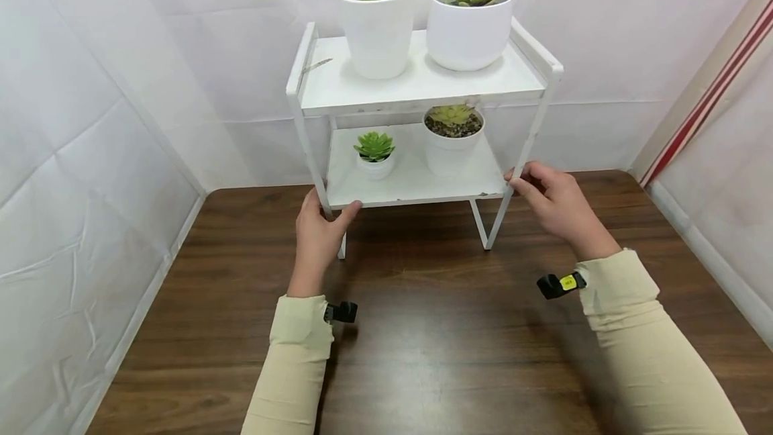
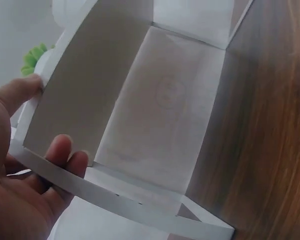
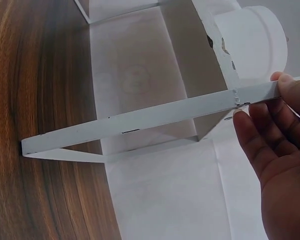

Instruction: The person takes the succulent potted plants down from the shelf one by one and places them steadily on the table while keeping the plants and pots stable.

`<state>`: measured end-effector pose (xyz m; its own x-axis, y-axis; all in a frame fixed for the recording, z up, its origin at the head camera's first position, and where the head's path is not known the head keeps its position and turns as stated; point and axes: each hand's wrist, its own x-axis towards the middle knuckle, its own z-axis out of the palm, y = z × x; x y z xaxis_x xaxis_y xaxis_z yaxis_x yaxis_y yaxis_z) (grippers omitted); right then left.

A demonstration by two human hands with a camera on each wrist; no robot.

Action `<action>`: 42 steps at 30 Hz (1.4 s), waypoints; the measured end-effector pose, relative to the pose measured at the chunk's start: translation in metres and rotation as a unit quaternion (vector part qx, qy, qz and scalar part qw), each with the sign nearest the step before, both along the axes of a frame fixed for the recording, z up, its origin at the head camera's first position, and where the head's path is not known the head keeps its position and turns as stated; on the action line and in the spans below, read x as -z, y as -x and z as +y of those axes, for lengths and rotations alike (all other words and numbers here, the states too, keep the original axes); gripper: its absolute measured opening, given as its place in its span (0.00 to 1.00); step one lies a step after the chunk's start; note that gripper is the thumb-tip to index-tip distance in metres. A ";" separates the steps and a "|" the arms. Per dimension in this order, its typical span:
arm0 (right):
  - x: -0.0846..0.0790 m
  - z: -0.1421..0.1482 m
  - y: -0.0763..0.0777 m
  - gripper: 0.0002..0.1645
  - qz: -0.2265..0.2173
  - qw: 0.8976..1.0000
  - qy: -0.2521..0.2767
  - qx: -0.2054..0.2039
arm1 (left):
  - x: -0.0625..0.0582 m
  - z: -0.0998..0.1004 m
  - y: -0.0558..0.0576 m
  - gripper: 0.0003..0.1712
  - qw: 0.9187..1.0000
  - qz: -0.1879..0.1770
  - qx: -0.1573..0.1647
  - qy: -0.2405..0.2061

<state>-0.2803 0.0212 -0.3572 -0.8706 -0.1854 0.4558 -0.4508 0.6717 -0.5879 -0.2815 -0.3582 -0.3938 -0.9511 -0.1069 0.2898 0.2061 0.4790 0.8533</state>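
Observation:
A white two-tier shelf rack point(image 1: 410, 195) stands towards the back of the wooden table. My left hand point(image 1: 318, 233) grips its left front leg at the lower shelf, thumb on the shelf's front edge; in the left wrist view its fingers point(image 2: 60, 149) curl round the leg from below. The right hand point(image 1: 558, 203) pinches the right front leg point(image 3: 159, 116) near the lower shelf. On the upper shelf stand a tall white pot with a bright green succulent point(image 1: 380, 32) and a round white pot with a reddish-green succulent point(image 1: 468, 32). Below are a small potted succulent point(image 1: 376, 161) and a larger one point(image 1: 454, 143).
The dark wood table point(image 1: 423, 341) reaches forward from the rack. White sheeting point(image 1: 229, 72) hangs behind and at both sides, with a red stripe point(image 1: 706, 99) at the right. Each sleeve cuff carries a small black wrist camera point(image 1: 343, 312).

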 end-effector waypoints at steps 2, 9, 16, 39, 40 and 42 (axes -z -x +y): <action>-0.001 0.001 -0.002 0.14 -0.005 1.000 0.005 0.009 | -0.001 0.002 0.002 0.49 1.000 0.002 -0.001 -0.002; -0.002 0.007 -0.007 0.13 0.007 0.999 0.023 0.032 | -0.002 0.013 0.007 0.55 1.000 0.000 0.012 0.000; -0.006 0.004 -0.001 0.10 0.042 0.998 0.036 0.020 | -0.007 0.012 0.011 0.53 1.000 0.019 0.003 -0.003; 0.017 -0.027 -0.014 0.13 0.087 0.978 0.128 0.137 | 0.002 0.007 0.001 0.54 1.000 -0.012 -0.003 0.003; 0.018 -0.028 -0.014 0.13 0.090 0.977 0.134 0.140 | 0.002 0.007 0.000 0.54 1.000 -0.013 -0.006 0.002; 0.020 -0.032 -0.014 0.12 0.091 0.974 0.149 0.144 | 0.003 0.006 -0.001 0.54 1.000 -0.014 -0.010 0.004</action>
